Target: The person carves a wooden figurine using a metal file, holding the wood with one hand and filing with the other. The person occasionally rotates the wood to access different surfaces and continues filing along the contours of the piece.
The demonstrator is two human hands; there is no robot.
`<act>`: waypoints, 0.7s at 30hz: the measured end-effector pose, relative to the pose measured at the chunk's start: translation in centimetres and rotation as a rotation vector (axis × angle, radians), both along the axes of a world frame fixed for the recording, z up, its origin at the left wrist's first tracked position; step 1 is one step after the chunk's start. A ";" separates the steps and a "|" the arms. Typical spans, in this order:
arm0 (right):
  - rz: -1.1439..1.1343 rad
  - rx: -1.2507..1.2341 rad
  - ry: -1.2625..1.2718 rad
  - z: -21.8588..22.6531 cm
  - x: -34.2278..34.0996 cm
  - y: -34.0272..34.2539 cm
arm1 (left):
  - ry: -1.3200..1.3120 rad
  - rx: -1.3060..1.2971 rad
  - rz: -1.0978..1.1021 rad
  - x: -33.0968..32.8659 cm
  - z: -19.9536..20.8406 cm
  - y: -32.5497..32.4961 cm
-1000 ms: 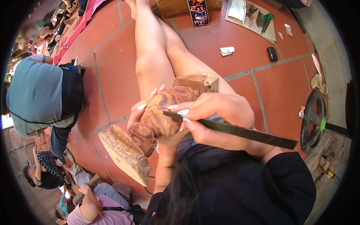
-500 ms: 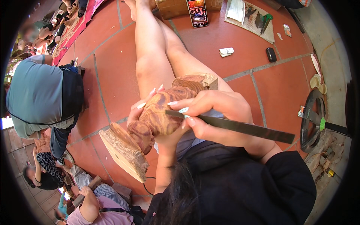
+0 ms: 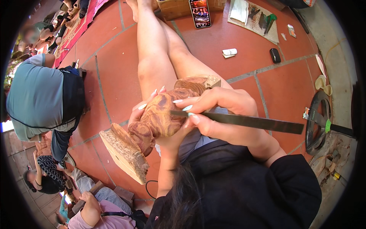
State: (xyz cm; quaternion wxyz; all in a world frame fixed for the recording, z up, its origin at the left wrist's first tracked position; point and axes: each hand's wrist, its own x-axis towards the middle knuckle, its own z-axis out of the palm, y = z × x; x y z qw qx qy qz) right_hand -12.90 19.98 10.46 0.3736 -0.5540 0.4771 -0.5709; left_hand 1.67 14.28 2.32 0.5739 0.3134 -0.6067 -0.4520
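Carving point(image 3: 160, 116) seemingly cradled in left grip point(image 3: 152, 114)

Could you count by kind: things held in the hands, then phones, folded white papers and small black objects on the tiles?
Wood carving: 1
Long dark metal tool: 1
Phone: 1
Folded white paper: 1
Small black object: 1
Total: 5

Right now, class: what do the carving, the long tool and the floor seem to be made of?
Carving: wood, reddish banded grain, smooth body, rough pale base. Long tool: probably metal, a dark flat matt bar in the right hand. Floor: likely terracotta tile, matt red squares with grey joints.
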 end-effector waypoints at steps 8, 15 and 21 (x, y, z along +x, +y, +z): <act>-0.031 0.057 -0.112 -0.4 0.1 0.4 | -0.010 0.036 -0.011 0.4 -0.1 0.1; -0.017 -0.148 0.134 -1.4 -0.7 -0.6 | 0.009 -0.027 -0.038 0.5 0.3 0.0; -0.052 0.077 -0.397 -0.7 -0.2 0.1 | -0.051 0.008 -0.055 1.0 0.9 -0.8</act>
